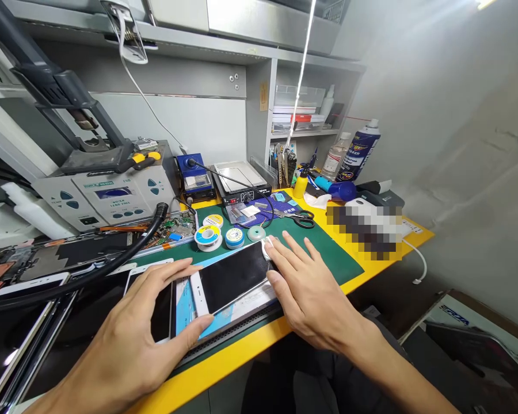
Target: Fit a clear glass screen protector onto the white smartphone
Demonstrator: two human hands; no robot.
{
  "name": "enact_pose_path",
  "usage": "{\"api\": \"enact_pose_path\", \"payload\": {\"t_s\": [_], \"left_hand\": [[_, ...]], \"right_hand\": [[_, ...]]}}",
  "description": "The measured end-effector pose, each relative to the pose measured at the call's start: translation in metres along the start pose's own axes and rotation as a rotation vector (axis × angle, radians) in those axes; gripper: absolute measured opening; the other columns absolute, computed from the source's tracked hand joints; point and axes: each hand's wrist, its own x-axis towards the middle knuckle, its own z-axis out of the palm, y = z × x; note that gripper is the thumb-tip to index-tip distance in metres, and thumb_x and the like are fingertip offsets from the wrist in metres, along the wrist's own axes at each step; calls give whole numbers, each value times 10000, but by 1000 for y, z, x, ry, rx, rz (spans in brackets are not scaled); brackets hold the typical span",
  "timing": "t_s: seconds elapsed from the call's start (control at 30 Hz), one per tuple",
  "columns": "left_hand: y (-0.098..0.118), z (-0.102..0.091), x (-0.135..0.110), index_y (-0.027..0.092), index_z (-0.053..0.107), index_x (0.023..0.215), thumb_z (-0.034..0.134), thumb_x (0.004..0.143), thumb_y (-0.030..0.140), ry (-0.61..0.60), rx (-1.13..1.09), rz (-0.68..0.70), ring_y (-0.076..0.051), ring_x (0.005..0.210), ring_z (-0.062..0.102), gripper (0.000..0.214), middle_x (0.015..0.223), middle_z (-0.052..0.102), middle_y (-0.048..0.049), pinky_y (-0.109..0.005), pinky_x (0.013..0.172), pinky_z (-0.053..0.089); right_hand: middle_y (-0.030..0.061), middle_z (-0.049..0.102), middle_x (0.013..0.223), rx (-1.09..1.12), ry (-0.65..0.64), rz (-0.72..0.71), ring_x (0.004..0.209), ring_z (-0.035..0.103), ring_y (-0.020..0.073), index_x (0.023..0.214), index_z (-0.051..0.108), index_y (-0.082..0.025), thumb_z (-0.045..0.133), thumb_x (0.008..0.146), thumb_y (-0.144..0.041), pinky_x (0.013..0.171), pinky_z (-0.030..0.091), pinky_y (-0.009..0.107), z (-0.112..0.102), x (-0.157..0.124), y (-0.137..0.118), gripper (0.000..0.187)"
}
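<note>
Holding white-framed phone [237, 276] by its edges with left hand [132, 330], on blue-and-white pad [183, 305] upon worktop [228, 363], pressing white wipe [266, 249] at right end with flattened right hand [313, 290], circuit boards [176, 225] in shallow tray [155, 250], tweezers [280, 164] in dark cup [292, 164]

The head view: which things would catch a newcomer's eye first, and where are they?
First comes the black-screened phone in the middle foreground, with the left grip spanning its left end and the right grip over something white at its right end. Then the bulky grey station at back left, and the bright yellow tabletop around the green mat.
</note>
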Motion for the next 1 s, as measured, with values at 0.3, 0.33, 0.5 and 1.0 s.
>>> {"api": "enact_pose_path", "payload": {"t_s": [0.3, 0.33, 0.5, 1.0], "left_hand": [[1, 3, -2, 310, 450, 1391, 706, 817, 574, -32, -48, -57, -285, 1193, 659, 681, 1316, 652, -64, -478, 1052, 536], [2, 2, -2, 312, 449, 1391, 708, 819, 568, -38, -52, -64, -284, 1199, 656, 678, 1323, 649, -63, -478, 1055, 533], [5, -1, -2, 302, 438, 1388, 712, 832, 530, -55, -55, -59, -284, 1200, 653, 661, 1312, 652, -70, -479, 1059, 526], [-1, 2, -2, 270, 383, 1385, 559, 733, 87, -5, -71, 52, -277, 1337, 500, 700, 1412, 493, -103, -487, 1129, 463]], "right_hand": [[49, 384, 1607, -89, 35, -34, 1522, 304, 320, 1535, 431, -140, 286, 1071, -327, 1195, 324, 619, -6, -28, -2, 521], [44, 377, 1610, -89, 18, -18, 1523, 301, 319, 1543, 421, -149, 279, 1072, -342, 1199, 315, 620, -6, -24, -2, 528], [92, 374, 1614, -79, -45, 26, 1523, 289, 355, 1544, 418, -113, 248, 1069, -418, 1205, 264, 650, -1, 13, -8, 589], [166, 457, 1567, 231, -32, -250, 1502, 314, 392, 1504, 468, -102, 319, 1048, -473, 1203, 128, 725, 13, 38, -92, 606]]}}
